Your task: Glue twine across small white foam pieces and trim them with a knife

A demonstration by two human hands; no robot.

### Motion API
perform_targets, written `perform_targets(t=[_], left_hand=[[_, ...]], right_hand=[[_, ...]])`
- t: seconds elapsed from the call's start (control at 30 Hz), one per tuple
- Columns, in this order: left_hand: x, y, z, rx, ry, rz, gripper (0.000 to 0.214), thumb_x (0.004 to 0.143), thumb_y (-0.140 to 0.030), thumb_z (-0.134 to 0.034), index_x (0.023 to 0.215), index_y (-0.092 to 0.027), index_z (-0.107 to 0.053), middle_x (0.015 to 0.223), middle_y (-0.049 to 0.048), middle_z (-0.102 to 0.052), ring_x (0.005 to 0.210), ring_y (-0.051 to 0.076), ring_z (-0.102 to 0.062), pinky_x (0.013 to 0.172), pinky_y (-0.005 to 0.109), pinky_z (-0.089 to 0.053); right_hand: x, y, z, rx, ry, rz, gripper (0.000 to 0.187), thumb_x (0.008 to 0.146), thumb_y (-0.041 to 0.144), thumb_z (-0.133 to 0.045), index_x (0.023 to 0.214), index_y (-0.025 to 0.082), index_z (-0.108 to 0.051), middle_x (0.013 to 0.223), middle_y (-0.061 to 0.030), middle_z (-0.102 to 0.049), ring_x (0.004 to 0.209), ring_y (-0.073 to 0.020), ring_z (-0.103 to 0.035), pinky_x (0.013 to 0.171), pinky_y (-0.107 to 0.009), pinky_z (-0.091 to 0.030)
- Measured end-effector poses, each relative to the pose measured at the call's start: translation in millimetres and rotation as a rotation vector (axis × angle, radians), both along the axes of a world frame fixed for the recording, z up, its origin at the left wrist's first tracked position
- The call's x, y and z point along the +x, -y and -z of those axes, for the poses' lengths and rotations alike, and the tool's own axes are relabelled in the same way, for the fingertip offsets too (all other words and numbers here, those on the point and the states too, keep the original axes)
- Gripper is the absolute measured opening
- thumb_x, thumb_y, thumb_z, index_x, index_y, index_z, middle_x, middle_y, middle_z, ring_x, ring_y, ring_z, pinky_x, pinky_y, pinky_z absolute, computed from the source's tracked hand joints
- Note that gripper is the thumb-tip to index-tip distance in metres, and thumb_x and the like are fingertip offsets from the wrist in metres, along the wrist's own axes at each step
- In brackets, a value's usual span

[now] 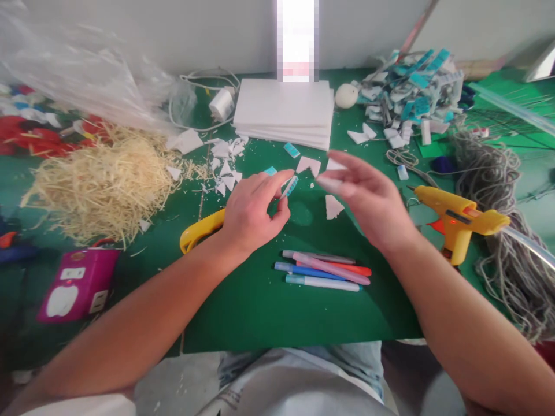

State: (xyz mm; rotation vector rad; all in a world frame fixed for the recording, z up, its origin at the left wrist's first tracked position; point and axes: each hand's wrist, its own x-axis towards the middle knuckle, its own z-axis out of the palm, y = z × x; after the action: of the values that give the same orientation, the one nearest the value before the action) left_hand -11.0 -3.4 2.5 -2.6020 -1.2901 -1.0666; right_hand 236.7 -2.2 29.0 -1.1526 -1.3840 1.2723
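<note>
My left hand (254, 211) hovers over the green table (260, 306) and pinches a small blue-and-white foam piece (289, 186) between thumb and fingertips. My right hand (368, 199) is raised just to its right, fingers stretched out and slightly blurred, holding nothing I can see. White foam triangles (333, 206) lie on the mat under and behind both hands. A yellow utility knife (200, 230) lies partly hidden under my left wrist.
Several coloured markers (323, 270) lie in front of my hands. A yellow glue gun (459, 222) stands at right beside grey yarn (498, 190). Stacked white foam sheets (284, 112), a heap of blue-white pieces (411, 86), straw (104, 185), a magenta power strip (78, 283).
</note>
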Motion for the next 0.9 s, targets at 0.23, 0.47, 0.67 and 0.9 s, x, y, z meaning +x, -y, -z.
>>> perform_targets(t=[0.23,0.47,0.67,0.9], left_hand=[[2.3,-0.9,3.7,-0.031,-0.082,0.004,0.037,0.101,-0.013,-0.053,0.134,-0.017,-0.07,0.087,0.0044,-0.074,0.083,0.023,-0.071,0.08,0.036,-0.055],[0.3,-1.4,1.1,0.058,-0.058,0.008,0.038,0.102,-0.01,-0.052,0.134,-0.011,-0.071,0.09,0.0058,-0.076,0.085,0.024,-0.073,0.078,0.036,-0.054],[0.0,-1.2,0.6,0.022,-0.084,-0.01,0.04,0.1,-0.011,-0.053,0.136,-0.011,-0.072,0.095,0.0064,-0.078,0.088,0.024,-0.074,0.08,0.037,-0.055],[-0.8,-2.5,-0.1,0.021,-0.138,-0.009,0.045,0.098,-0.017,-0.056,0.139,-0.012,-0.072,0.095,0.0071,-0.078,0.086,0.027,-0.074,0.079,0.04,-0.055]], right_hand=[[22.3,-9.8,-0.5,-0.19,-0.329,0.083,0.054,0.082,0.079,-0.077,0.111,0.034,-0.078,0.123,-0.0056,-0.082,0.132,-0.0307,-0.075,0.12,-0.052,-0.063],[9.4,1.3,5.6,0.367,0.396,-0.001,0.06,0.084,0.04,-0.084,0.142,0.032,-0.071,0.12,-0.0059,-0.083,0.12,-0.0324,-0.075,0.113,-0.058,-0.059],[-4.0,6.8,18.9,0.637,0.789,-0.262,0.064,0.093,0.027,-0.07,0.156,0.022,-0.062,0.126,-0.0122,-0.084,0.119,-0.0351,-0.075,0.107,-0.059,-0.06],[1.2,3.6,22.6,0.601,0.814,-0.232,0.069,0.092,0.036,-0.074,0.158,0.022,-0.06,0.134,-0.0143,-0.082,0.126,-0.0389,-0.074,0.113,-0.066,-0.056]])
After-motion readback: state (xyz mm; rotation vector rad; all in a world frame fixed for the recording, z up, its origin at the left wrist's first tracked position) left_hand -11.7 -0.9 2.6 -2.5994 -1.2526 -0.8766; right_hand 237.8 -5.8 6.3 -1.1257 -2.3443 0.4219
